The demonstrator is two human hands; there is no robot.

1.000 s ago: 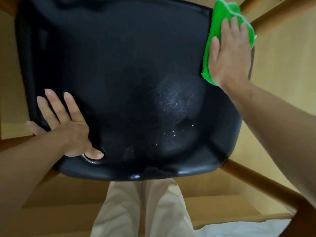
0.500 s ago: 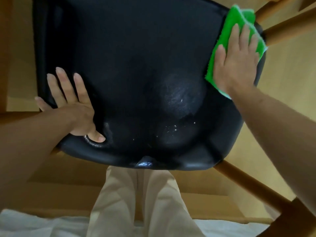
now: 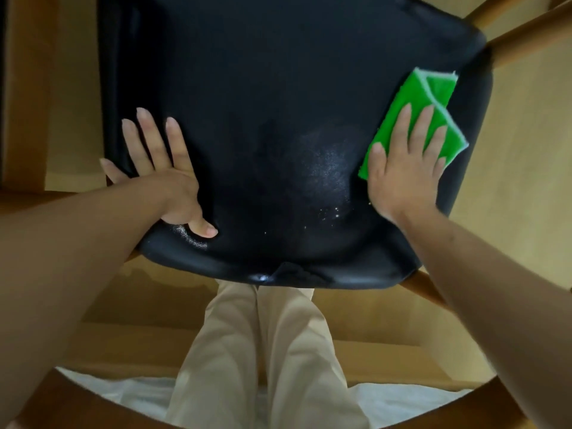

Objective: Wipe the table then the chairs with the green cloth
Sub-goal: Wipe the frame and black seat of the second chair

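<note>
Nearest, beige trouser legs (image 3: pixel 263 351) stand at the glossy black padded leather chair seat (image 3: pixel 278 88), its front edge dimpled and speckled with pale crumbs. The left hand (image 3: pixel 161 174) lies flat, fingers spread, holding nothing. The right hand (image 3: pixel 405 168) presses flat on the folded fuzzy green cloth (image 3: pixel 430 97), white-edged, at the seat's right side. Beyond it, wooden chair rails (image 3: pixel 526 35).

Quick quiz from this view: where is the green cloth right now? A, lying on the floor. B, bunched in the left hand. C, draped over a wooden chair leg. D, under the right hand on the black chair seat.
D: the right hand presses the green cloth flat on the black chair seat, while the left hand lies bare on the seat.
</note>
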